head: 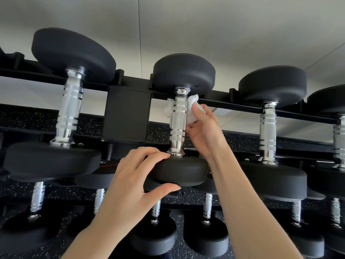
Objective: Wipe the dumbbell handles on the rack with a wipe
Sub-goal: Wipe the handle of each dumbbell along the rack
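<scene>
On the upper tier of the black rack (128,107), a row of dumbbells lies cradled, each with black round ends and a ridged chrome handle. At the middle dumbbell (183,75) the right hand (203,131) grips a white wipe (194,109), its fingers curled behind the chrome handle (178,122) so that the wipe wraps the far side of the bar and shows on both sides near its upper end. Lower down, the left hand (138,176) holds the near black end of the same dumbbell, fingertips curled over its top edge beside the handle collar and thumb pressed under its rim. A larger dumbbell (69,101) rests to the left and another (268,124) to the right. Below them, the lower tier carries a row of smaller dumbbells (207,221) above a speckled dark floor (186,199).
</scene>
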Action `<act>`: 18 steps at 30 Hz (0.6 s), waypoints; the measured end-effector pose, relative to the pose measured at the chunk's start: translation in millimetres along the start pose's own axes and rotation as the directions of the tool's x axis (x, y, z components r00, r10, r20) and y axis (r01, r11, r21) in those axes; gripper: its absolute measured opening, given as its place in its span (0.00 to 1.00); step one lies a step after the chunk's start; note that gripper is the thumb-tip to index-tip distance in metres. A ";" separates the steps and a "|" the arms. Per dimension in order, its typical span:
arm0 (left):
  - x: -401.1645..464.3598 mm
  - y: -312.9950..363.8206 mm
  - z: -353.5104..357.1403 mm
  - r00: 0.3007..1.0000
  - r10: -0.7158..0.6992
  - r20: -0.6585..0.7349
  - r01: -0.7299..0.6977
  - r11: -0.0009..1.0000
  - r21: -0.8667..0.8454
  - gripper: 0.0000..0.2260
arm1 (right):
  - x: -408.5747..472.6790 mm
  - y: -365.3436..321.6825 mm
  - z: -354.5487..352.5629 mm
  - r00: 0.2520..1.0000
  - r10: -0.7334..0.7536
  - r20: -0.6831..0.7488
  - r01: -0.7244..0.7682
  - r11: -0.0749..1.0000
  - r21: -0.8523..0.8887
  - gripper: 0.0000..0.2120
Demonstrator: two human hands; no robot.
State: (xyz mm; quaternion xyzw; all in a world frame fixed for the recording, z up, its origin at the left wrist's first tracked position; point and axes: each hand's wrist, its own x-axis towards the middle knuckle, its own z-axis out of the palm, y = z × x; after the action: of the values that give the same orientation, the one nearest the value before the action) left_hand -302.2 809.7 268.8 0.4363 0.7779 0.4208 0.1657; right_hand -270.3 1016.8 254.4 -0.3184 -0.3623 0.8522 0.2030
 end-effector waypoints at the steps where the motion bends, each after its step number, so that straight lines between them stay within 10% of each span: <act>1: -0.3 -0.1 0.2 1.000 -0.001 -0.001 0.001 1.000 0.002 0.21 | -0.3 0.0 0.2 1.000 -0.006 0.001 0.006 1.000 -0.026 0.03; 18: -0.1 0.4 0.3 1.000 -0.002 0.004 0.002 1.000 -0.004 0.21 | -29.0 -4.9 -23.5 0.966 0.200 0.164 -0.143 0.941 -0.307 0.14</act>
State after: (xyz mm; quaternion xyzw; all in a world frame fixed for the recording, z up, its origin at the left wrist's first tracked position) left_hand -301.7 809.8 268.9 0.4359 0.7772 0.4213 0.1687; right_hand -232.8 1014.7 257.0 -0.2911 -0.4729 0.8306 0.0423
